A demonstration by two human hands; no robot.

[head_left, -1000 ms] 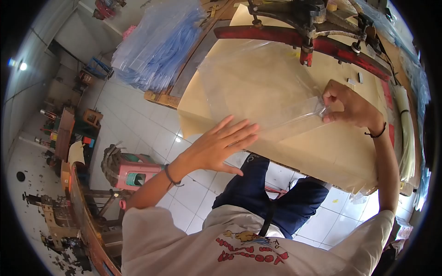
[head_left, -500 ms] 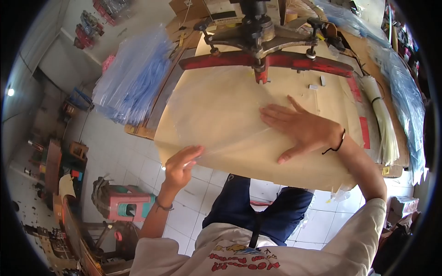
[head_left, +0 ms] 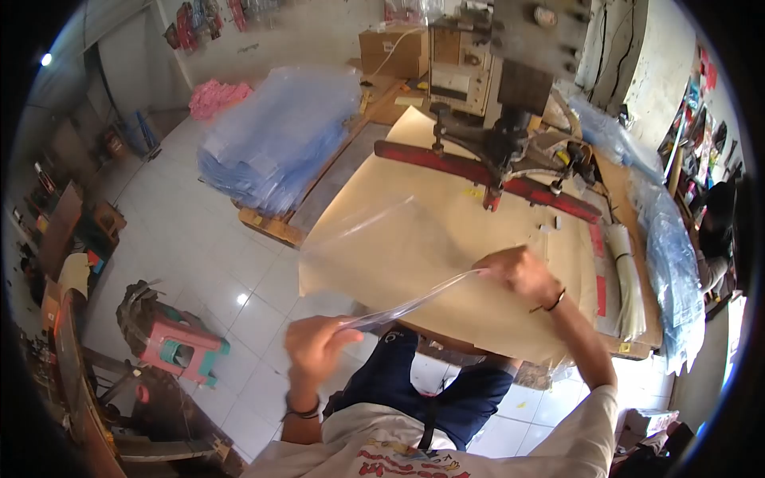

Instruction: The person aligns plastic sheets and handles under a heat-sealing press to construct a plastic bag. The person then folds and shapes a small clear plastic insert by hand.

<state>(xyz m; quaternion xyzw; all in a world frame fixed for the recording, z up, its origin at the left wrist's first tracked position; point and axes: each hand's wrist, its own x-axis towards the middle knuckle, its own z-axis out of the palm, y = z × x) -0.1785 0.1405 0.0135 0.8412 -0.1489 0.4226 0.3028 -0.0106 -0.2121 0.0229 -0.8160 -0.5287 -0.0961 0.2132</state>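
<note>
My left hand (head_left: 317,346) is closed on one corner of a clear plastic sheet (head_left: 402,304), off the front left of the work surface. Over the brown paper (head_left: 362,191), my right hand (head_left: 519,272) grips the same edge farther right, its fingers partly blurred. Between both hands the sheet's edge is drawn up into a narrow, shiny fold. The rest of the sheet spreads back across the paper, toward a red press bar (head_left: 434,163) above it.
A stack of bluish plastic sheets (head_left: 279,131) lies at the back left. To the right are a bundle of pale strips (head_left: 628,279) and more blue plastic (head_left: 669,263). Two small metal blocks (head_left: 557,222) rest on the paper. A pink-green stool (head_left: 183,348) stands on the floor.
My right hand went from lying flat on the sheet to gripping its edge. The sheet's front edge has been lifted between both hands. The camera view has turned and shifted.
</note>
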